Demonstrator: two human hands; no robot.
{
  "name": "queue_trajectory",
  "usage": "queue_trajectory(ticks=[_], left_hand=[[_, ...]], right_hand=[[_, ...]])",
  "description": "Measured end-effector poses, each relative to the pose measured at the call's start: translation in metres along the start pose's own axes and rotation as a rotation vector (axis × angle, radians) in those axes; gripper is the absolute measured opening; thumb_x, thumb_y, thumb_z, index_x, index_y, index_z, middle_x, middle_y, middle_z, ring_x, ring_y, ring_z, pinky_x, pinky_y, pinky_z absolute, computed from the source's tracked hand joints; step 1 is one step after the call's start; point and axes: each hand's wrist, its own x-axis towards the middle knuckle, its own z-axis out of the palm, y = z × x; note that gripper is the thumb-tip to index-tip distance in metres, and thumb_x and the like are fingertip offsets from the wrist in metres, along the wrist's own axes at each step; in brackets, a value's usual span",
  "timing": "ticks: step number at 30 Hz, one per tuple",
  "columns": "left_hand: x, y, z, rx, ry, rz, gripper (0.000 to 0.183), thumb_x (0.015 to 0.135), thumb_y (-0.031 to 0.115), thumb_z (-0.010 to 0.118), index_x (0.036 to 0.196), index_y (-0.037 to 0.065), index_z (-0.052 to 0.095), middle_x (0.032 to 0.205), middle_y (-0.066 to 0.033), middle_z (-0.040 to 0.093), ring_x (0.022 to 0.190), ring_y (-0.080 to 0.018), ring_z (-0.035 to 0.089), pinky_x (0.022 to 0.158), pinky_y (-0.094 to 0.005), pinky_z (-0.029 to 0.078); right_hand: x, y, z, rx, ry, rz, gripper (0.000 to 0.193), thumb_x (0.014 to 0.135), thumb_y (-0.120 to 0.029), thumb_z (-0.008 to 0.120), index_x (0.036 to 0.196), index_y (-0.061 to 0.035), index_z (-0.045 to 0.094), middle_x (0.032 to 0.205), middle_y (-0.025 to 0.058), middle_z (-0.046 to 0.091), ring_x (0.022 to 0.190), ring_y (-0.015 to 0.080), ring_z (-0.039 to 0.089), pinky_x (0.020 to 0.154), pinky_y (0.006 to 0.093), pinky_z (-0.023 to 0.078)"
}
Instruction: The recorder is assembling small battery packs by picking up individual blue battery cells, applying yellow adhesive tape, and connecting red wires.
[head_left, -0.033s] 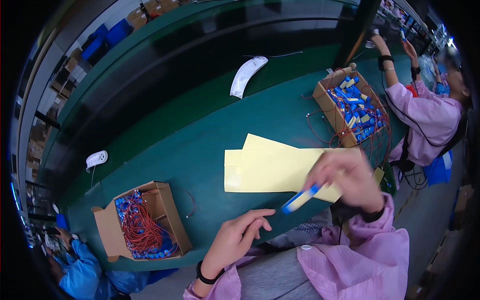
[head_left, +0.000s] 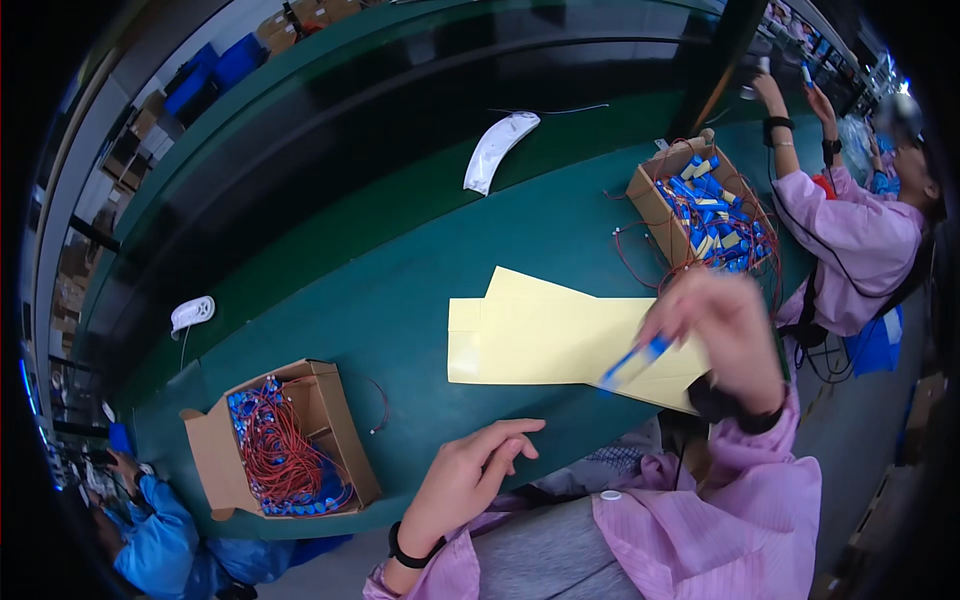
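Note:
My right hand [head_left: 722,322] is raised over the right end of some pale yellow label sheets [head_left: 535,340]. Its fingers close on a blue cylindrical battery [head_left: 656,347], blurred by motion and tilted down to the left. My left hand [head_left: 468,478] lies near the front edge of the green table, holding nothing, its index finger stretched out and the thumb apart. Beyond my right hand stands a cardboard box [head_left: 655,222] filled with blue batteries that carry yellow labels and red wires. Left of my left hand, an open cardboard box [head_left: 348,430] holds blue batteries and bundled red wires.
A curved white plastic part [head_left: 497,155] lies toward the back, and a smaller white part [head_left: 193,315] with a cable is at the far left. One co-worker in pink [head_left: 850,235] works at the right; another person's blue sleeve [head_left: 165,530] shows at the lower left.
My right hand has moved up and to the right with the battery, away from my left hand. The left hand stays nearly in place.

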Motion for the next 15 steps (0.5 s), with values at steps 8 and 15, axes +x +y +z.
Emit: queue_trajectory(ticks=[8, 15], left_hand=[[-0.017, -0.024, -0.007, 0.068, -0.014, -0.101, 0.026, 0.097, 0.004, 0.046, 0.118, 0.003, 0.061, 0.087, -0.0092, 0.069, 0.071, -0.0145, 0.064, 0.067, -0.0276, 0.052], [-0.024, -0.025, -0.007, 0.158, 0.021, -0.150, 0.026, 0.096, 0.004, 0.044, 0.117, 0.003, 0.060, 0.090, -0.0108, 0.069, 0.075, -0.0193, 0.066, 0.070, -0.0297, 0.053]], right_hand=[[0.087, 0.073, -0.163, -0.318, 0.324, 0.043, 0.027, 0.101, -0.022, 0.045, 0.082, -0.0069, 0.056, 0.075, -0.0008, 0.063, 0.059, 0.0015, 0.043, 0.052, 0.0171, 0.035], [0.124, 0.141, -0.205, -0.624, 0.407, 0.250, 0.028, 0.100, -0.022, 0.046, 0.084, -0.0052, 0.062, 0.066, -0.0012, 0.062, 0.059, 0.0059, 0.049, 0.055, 0.0229, 0.040]])
